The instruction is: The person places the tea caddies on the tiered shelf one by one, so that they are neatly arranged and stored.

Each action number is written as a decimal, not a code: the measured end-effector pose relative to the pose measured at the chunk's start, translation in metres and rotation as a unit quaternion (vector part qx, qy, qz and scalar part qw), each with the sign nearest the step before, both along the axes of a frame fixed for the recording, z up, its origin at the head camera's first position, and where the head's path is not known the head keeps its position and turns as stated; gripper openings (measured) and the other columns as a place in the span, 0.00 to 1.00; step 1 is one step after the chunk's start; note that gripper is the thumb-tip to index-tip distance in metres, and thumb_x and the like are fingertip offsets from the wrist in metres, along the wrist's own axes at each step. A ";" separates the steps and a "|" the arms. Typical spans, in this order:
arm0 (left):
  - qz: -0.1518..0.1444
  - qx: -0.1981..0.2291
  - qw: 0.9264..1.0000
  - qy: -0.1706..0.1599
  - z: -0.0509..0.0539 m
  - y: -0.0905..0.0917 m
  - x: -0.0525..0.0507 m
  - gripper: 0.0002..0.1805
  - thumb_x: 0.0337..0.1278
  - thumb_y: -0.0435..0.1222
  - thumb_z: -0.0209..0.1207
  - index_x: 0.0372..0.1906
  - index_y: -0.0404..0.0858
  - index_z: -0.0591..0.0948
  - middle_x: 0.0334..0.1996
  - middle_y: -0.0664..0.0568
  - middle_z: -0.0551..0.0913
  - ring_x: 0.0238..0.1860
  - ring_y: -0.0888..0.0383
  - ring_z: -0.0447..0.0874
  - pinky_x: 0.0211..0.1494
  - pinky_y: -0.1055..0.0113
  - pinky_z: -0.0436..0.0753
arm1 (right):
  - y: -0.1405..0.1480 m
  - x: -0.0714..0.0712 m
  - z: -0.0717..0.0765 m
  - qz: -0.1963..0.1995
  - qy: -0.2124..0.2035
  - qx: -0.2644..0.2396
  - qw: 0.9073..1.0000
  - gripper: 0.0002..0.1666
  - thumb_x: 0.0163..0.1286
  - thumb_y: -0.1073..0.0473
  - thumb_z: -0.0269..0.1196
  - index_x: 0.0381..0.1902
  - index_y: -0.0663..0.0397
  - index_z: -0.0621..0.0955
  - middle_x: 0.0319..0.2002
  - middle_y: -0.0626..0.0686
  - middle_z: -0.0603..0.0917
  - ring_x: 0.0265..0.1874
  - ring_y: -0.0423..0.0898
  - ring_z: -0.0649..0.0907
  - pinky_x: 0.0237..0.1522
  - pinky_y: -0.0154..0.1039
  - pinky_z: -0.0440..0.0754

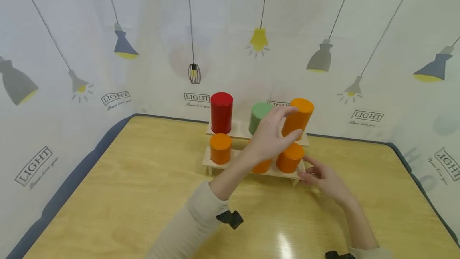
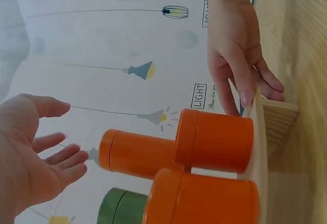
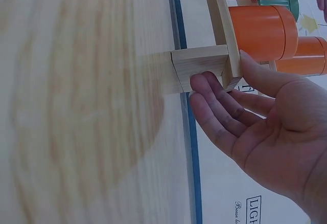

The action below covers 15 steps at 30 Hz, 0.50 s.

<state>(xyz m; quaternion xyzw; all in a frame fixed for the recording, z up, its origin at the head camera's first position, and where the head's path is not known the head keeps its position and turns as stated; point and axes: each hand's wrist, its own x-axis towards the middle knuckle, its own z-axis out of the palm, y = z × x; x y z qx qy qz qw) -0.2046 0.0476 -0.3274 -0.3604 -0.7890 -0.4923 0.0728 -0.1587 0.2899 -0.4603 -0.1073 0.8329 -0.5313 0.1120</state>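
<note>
My left hand [image 1: 270, 137] is raised over the cans, thumb and fingers spread apart with nothing between them. A tall orange can [image 1: 297, 121] stands on the back wooden stand [image 1: 240, 129], beyond those fingers. That stand also bears a green can [image 1: 256, 122], partly hidden by the hand, and a tall red can [image 1: 221, 113]. Short orange cans [image 1: 221, 149] line the lower front stand [image 1: 235, 154]; the middle one is partly covered by my left arm. My right hand [image 3: 278, 116] grips the front stand's right end, thumb at the board [image 3: 234, 63] and fingers beneath, beside the leg.
Behind the stands rises a pale backdrop [image 1: 154, 67] printed with hanging lamps. It wraps round the left and right sides of the wooden table [image 1: 151, 195], with a dark blue band [image 1: 82, 175] along the edge.
</note>
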 end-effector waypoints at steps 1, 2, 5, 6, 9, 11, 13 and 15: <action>-0.009 0.005 1.000 -0.001 -0.004 -0.005 0.003 0.26 0.67 0.35 0.63 0.67 0.34 0.72 0.65 0.47 0.74 0.66 0.55 0.71 0.70 0.69 0.68 | 0.000 0.002 -0.002 -0.002 -0.002 -0.003 1.000 0.41 0.76 0.55 0.61 0.77 0.65 0.57 0.48 0.63 0.84 0.44 0.56 0.86 0.46 0.46 0.86; -0.015 0.008 1.000 -0.004 -0.008 -0.010 0.006 0.26 0.67 0.35 0.63 0.67 0.33 0.73 0.64 0.46 0.75 0.66 0.55 0.71 0.69 0.68 0.68 | -0.001 0.003 -0.003 -0.004 -0.005 -0.005 1.000 0.41 0.76 0.55 0.61 0.77 0.66 0.57 0.49 0.64 0.84 0.44 0.56 0.86 0.46 0.45 0.86; -0.027 0.023 0.999 -0.020 -0.020 -0.027 0.016 0.24 0.67 0.35 0.63 0.65 0.33 0.75 0.62 0.46 0.77 0.64 0.53 0.74 0.68 0.66 0.72 | -0.001 0.007 -0.007 -0.014 -0.012 -0.010 1.000 0.42 0.76 0.56 0.62 0.77 0.68 0.57 0.49 0.65 0.84 0.44 0.56 0.87 0.45 0.45 0.86; -0.029 0.028 0.999 -0.026 -0.023 -0.033 0.019 0.23 0.67 0.35 0.63 0.64 0.34 0.75 0.61 0.46 0.77 0.63 0.52 0.75 0.68 0.65 0.73 | -0.001 0.007 -0.008 -0.017 -0.013 -0.010 1.000 0.42 0.76 0.56 0.62 0.77 0.68 0.57 0.48 0.65 0.84 0.44 0.56 0.87 0.45 0.45 0.86; -0.027 0.049 0.998 -0.027 -0.031 -0.052 0.024 0.21 0.65 0.34 0.64 0.61 0.33 0.78 0.57 0.44 0.80 0.59 0.50 0.78 0.64 0.57 0.77 | -0.003 0.005 -0.007 -0.020 -0.013 -0.013 1.000 0.42 0.75 0.55 0.62 0.76 0.68 0.58 0.48 0.64 0.83 0.44 0.56 0.87 0.46 0.45 0.86; -0.027 0.067 0.997 -0.019 -0.036 -0.065 0.027 0.19 0.64 0.32 0.65 0.58 0.33 0.79 0.53 0.42 0.82 0.56 0.48 0.80 0.61 0.52 0.80 | -0.004 0.002 -0.005 -0.018 -0.011 -0.012 1.000 0.42 0.75 0.54 0.62 0.76 0.68 0.58 0.47 0.63 0.83 0.45 0.56 0.86 0.47 0.45 0.86; -0.027 0.082 0.996 -0.006 -0.041 -0.077 0.028 0.17 0.63 0.31 0.65 0.55 0.33 0.80 0.50 0.40 0.83 0.53 0.46 0.81 0.58 0.49 0.81 | -0.004 -0.001 -0.002 -0.019 -0.006 -0.003 1.000 0.42 0.75 0.54 0.62 0.76 0.68 0.58 0.46 0.62 0.83 0.45 0.56 0.86 0.47 0.44 0.86; -0.024 0.088 0.996 0.005 -0.045 -0.087 0.028 0.15 0.63 0.30 0.66 0.54 0.33 0.81 0.49 0.40 0.84 0.52 0.46 0.82 0.57 0.50 0.82 | -0.002 -0.003 0.002 -0.024 0.000 0.008 1.000 0.42 0.75 0.53 0.62 0.76 0.67 0.58 0.47 0.62 0.82 0.45 0.55 0.85 0.46 0.44 0.86</action>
